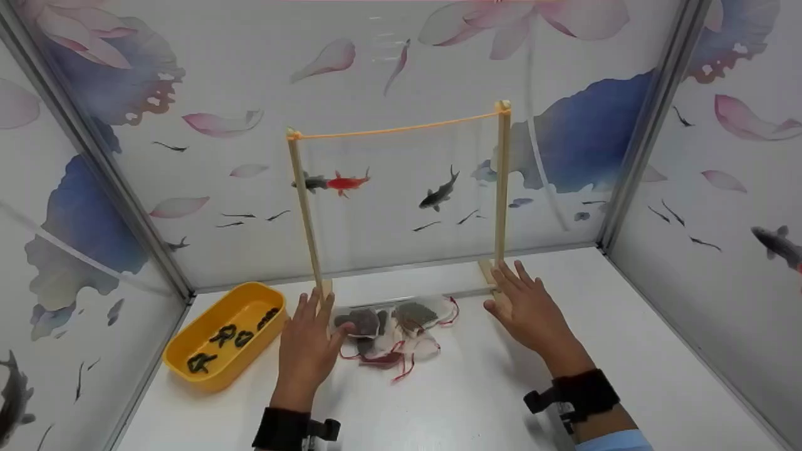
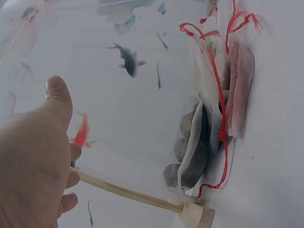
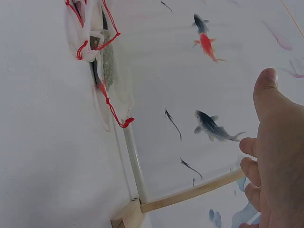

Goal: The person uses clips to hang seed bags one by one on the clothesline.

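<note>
A wooden stand has a left post and a right post, with an orange string tied across their tops. My left hand is stretched out beside the foot of the left post. Near the right post's foot, my right hand has its fingers straight and spread. Neither hand grips anything; in the wrist views the thumbs point up. Several white mesh drawstring bags with red cords lie piled between the hands. Dark round lumps fill one mesh bag in the left wrist view.
On the left stands a yellow plastic basin holding several dark, twisted loops. White panels printed with fish and lotus enclose the white table at the back and sides, joined by metal corner posts.
</note>
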{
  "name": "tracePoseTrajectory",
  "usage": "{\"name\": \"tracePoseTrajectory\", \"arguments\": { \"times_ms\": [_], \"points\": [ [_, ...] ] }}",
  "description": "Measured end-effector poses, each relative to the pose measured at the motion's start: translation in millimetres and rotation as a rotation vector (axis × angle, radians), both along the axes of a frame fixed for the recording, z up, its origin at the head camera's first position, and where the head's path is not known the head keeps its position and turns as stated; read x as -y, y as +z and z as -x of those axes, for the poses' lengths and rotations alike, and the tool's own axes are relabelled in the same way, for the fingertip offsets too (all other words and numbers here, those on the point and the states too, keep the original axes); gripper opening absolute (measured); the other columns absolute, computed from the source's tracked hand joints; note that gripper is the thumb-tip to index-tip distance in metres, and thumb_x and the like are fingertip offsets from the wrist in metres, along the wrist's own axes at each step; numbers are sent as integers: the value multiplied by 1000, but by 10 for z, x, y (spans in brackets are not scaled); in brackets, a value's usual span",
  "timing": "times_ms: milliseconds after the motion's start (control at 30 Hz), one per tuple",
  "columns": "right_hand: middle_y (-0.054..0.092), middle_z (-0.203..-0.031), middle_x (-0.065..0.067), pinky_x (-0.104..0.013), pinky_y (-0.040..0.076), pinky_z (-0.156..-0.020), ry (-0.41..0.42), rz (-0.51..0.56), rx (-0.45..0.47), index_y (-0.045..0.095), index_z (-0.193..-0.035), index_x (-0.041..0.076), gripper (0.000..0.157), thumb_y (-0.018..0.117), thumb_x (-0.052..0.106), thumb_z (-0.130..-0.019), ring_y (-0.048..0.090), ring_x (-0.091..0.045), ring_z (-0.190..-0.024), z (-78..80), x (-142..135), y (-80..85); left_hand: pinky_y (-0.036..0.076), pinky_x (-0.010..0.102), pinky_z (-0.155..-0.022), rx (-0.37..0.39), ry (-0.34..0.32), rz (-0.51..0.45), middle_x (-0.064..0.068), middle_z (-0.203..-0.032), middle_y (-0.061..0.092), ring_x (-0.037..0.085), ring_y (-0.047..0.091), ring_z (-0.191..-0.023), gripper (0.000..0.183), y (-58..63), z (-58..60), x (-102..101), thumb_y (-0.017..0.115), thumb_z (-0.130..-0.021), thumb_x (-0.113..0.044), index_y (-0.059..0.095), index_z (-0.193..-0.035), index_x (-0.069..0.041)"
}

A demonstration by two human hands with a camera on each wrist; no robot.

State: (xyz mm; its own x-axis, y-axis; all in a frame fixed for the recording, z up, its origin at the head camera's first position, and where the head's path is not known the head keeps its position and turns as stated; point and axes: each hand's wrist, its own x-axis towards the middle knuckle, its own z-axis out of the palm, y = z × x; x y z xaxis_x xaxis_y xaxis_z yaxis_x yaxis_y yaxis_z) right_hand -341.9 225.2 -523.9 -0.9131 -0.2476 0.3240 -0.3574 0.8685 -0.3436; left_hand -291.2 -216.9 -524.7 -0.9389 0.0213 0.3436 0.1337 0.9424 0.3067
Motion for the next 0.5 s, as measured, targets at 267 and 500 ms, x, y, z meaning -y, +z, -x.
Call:
{"name": "tracePoseTrajectory", "arguments": {
  "times_ms": [267, 500],
  "points": [
    [45, -181, -15, -75, 28, -135, 13, 71, -5, 48, -173, 13, 72, 63, 53, -115, 35, -46, -171, 43, 3, 134, 38, 72, -131, 53, 81, -75, 27, -174, 49, 52, 45, -161, 72, 208, 103, 468, 52, -118, -56, 54, -166, -3],
    [60, -170, -16, -68, 45, -128, 90, 98, -16, 56, -169, 18, 65, 65, 53, -114, 52, -44, -161, 9, 174, 293, 56, 70, -102, 259, 266, -54, 41, -141, 62, 59, 61, -127, 58, 405, 227, 1359, 57, -120, -37, 62, -148, 14]
  ]
}}
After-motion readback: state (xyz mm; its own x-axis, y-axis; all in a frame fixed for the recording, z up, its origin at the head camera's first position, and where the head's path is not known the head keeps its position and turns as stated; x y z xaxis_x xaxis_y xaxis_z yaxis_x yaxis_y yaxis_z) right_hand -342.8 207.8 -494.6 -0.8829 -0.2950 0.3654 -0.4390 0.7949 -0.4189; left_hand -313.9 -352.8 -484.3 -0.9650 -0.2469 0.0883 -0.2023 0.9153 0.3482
